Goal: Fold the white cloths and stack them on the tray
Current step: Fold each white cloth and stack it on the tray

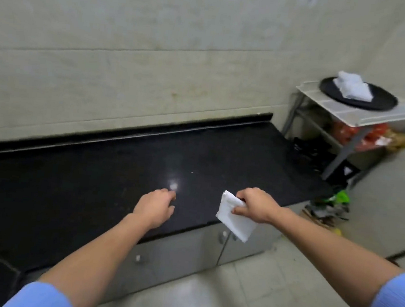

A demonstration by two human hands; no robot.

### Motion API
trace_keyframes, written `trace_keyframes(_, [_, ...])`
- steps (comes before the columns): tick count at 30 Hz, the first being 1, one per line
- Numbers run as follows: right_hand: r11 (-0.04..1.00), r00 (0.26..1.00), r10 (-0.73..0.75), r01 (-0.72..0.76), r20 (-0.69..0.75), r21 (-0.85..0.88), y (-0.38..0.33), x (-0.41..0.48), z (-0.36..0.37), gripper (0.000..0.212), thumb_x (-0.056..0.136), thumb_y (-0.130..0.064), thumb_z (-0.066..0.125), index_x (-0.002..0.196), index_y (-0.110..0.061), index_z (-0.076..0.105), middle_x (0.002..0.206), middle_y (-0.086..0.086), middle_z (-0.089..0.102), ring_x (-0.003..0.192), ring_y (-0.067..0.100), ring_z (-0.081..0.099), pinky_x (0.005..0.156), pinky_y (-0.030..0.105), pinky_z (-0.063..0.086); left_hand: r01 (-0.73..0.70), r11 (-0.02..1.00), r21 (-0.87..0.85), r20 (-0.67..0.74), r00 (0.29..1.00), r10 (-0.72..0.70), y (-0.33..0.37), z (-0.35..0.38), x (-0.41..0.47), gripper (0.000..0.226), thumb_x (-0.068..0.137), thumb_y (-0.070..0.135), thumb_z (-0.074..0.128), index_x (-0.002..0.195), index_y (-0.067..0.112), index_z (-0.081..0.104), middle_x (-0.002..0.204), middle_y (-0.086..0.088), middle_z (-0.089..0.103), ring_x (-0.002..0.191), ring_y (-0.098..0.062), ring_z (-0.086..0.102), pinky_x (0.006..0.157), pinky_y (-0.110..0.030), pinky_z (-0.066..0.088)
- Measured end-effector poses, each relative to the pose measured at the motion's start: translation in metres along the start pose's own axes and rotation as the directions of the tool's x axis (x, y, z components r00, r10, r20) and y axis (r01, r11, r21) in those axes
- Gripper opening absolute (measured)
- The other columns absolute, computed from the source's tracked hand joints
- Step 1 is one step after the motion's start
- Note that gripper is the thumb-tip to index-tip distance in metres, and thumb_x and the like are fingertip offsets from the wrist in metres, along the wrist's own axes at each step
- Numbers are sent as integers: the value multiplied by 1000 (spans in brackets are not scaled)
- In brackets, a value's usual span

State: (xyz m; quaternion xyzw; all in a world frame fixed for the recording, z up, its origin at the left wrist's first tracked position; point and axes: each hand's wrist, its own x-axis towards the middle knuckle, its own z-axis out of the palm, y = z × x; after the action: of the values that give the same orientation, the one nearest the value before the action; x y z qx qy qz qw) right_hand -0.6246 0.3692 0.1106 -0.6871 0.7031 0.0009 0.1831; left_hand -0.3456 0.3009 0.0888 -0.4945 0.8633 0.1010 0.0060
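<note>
Right hand (255,205) gripping folded white cloth (235,221); left hand (155,207) hovering loosely curled, seemingly empty, over black worktop (69,185). Round black tray (384,102) holding stacked white cloths (353,88).

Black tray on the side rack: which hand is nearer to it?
Right. The right hand, gripping a folded white cloth, is by the counter front edge, left of the tray; the left hand is farther left over the counter.

You face a black stone table (95,180) with grey cabinet doors (187,248) beneath. At far right, a metal stand (348,114) shelters red bags (342,132).
</note>
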Motion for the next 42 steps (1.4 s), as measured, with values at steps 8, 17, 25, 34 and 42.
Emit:
trace_keyframes(8, [979, 975, 203, -205, -91, -6, 215, -54, -55, 35, 79, -45, 65, 68, -18, 46, 75, 0, 55, 80, 27, 58, 62, 36, 40, -248, 967, -48, 23, 968, 250, 216, 22, 110, 31, 93, 31, 51, 122, 21, 54, 123, -3, 59, 110, -25, 56, 87, -36, 45])
trace_keyframes(17, [945, 934, 327, -321, -141, 64, 366, -55, -97, 33, 80, -44, 66, 69, -19, 47, 80, 4, 60, 75, 25, 56, 60, 37, 40, -448, 894, 27, 44, 894, 447, 346, 19, 240, 29, 93, 32, 50, 119, 19, 55, 118, -3, 59, 107, -26, 57, 84, -37, 47])
trace_keyframes(25, [925, 897, 380, -366, -228, 104, 483, 6, -189, 18, 76, -34, 58, 68, -20, 50, 74, 2, 57, 72, 26, 56, 65, 44, 48, -561, 827, -15, -33, 827, 561, 435, -7, 405, 25, 91, 31, 53, 112, 19, 57, 110, -3, 61, 103, -27, 59, 79, -39, 49])
trace_keyframes(34, [906, 790, 423, -375, -443, 196, 568, 80, -314, 9, 77, -17, 60, 73, -24, 59, 78, -2, 60, 76, 22, 56, 69, 38, 50, -575, 812, -99, -86, 818, 569, 501, -41, 540, 21, 88, 29, 54, 105, 19, 59, 105, -3, 62, 101, -26, 58, 80, -39, 50])
trace_keyframes(42, [939, 772, 339, -310, -538, 147, 659, 184, -404, 5, 84, -15, 58, 83, -19, 61, 89, 5, 60, 84, 27, 56, 68, 34, 43, -494, 863, -103, -173, 864, 474, 536, -48, 628, 21, 86, 25, 52, 103, 15, 60, 105, -6, 62, 99, -27, 59, 81, -38, 50])
